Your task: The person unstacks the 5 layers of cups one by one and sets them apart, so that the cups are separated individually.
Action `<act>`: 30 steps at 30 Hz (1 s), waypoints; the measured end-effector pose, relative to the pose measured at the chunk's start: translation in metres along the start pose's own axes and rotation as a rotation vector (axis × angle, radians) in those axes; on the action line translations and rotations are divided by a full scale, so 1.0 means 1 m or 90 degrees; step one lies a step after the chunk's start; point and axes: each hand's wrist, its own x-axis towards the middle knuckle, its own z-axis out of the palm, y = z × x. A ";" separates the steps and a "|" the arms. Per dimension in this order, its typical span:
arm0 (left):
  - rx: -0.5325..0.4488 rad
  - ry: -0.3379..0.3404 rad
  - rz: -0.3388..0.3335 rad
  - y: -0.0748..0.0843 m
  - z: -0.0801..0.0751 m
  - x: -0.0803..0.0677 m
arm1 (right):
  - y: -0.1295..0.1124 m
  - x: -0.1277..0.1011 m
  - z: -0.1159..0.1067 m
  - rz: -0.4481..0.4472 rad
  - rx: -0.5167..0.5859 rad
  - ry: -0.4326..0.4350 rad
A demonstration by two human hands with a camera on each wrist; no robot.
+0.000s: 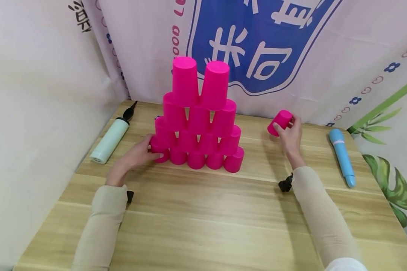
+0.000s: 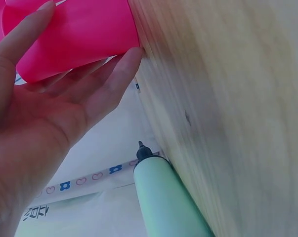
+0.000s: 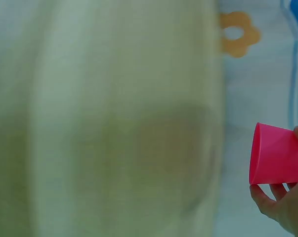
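Note:
A pyramid of pink cups point(image 1: 198, 124) stands upside down on the wooden table point(image 1: 203, 218), with two cups on its top row. My left hand point(image 1: 150, 146) rests against the bottom-left cup point(image 1: 160, 153); in the left wrist view the thumb and straight fingers point(image 2: 114, 74) lie along either side of that cup point(image 2: 79, 34). To the right of the pyramid my right hand point(image 1: 289, 126) grips a single pink cup point(image 1: 280, 122), tilted and lifted off the table. The right wrist view shows this cup point(image 3: 277, 155) held by the fingers point(image 3: 267, 197) at the frame's right edge.
A mint-green hand pump point(image 1: 110, 140) lies left of the pyramid, near the table's left edge and the wall; the left wrist view shows this pump point(image 2: 163, 197) too. A blue pump point(image 1: 341, 156) lies at the right. A printed banner point(image 1: 257, 45) hangs close behind the cups.

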 end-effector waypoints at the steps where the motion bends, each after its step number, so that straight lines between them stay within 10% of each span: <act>1: -0.003 -0.002 0.000 0.001 0.000 0.000 | 0.008 -0.001 0.001 0.014 -0.013 0.000; 22: -0.001 0.000 -0.002 -0.003 0.005 -0.007 | 0.038 -0.001 0.012 0.045 -0.056 -0.004; 30: -0.001 0.004 0.004 0.000 0.003 -0.004 | -0.039 -0.003 0.001 -0.292 -0.032 0.207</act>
